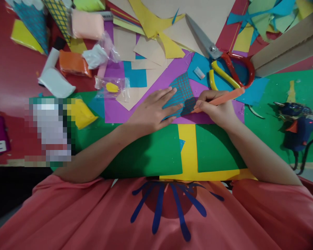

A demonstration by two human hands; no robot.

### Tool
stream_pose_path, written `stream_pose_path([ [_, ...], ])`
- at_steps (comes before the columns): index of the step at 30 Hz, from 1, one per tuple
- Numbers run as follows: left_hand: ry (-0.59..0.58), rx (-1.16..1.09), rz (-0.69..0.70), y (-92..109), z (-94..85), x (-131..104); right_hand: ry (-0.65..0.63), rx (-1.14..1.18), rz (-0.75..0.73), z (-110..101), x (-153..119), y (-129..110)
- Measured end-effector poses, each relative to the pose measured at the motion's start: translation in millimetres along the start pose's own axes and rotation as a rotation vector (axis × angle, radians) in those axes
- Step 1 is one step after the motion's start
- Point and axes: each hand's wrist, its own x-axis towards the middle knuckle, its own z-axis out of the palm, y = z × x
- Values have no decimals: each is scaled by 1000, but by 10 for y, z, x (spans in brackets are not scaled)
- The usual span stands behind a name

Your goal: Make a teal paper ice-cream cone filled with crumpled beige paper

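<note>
One wedge-shaped piece of blue paper (184,85) is the job I'm following on my remote feed. It lies flat on a big purple paper sheet (117,115), which sits on a green board (146,149), directly in front of the person. L hand (159,106) is palm-down, fingers extended & a bit apart, resting over the piece's left side. R hand (216,107) is closed round a long orange pen (226,97), tip at the piece's lower-right edge; can't tell if it's touching, b/c that corner's in shadow. Status: I'd call it well past halfway, approx. Dark lines run one way over the visible left part, & the upper-right part has a crossed grid. Left to do, AFAICT: cross lines on the striped area by the L fingers; what's under the hand I can't check. For ref, a blue gridded paper cone (33,26) & a yellow gridded paper cone (57,21), top left, both w/ white at the top, look further along; this piece is flat w/ no white edge showing. Metal scissors w/ red-and-yellow handles (212,48) & a dark-blue glue gun (299,128) lie unheld, R side.
</note>
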Motion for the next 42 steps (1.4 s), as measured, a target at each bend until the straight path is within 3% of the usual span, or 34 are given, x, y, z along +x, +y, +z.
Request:
stream_pose_path([
  [6, 72, 153, 5, 74, -151, 4, 177, 183, 13, 3, 11, 56],
  [11, 126, 243, 22, 166, -236, -10, 232, 303, -62, 31, -6, 68],
  [15, 123, 107, 5, 183, -208, -5, 223, 257, -44, 21, -11, 56],
  [20, 19, 68, -30, 178, -172, -5, 211, 138, -12, 6, -7, 44],
  [27, 70, 216, 10, 257, -219, -50, 183, 252, -122, 43, -44, 26],
  [36, 95, 98, -7, 260, -112, -59, 87, 73, -127, 43, -99, 25],
  [42, 82, -9, 36, 281, -150, -75, 300, 193, -173, 69, -112, 92],
])
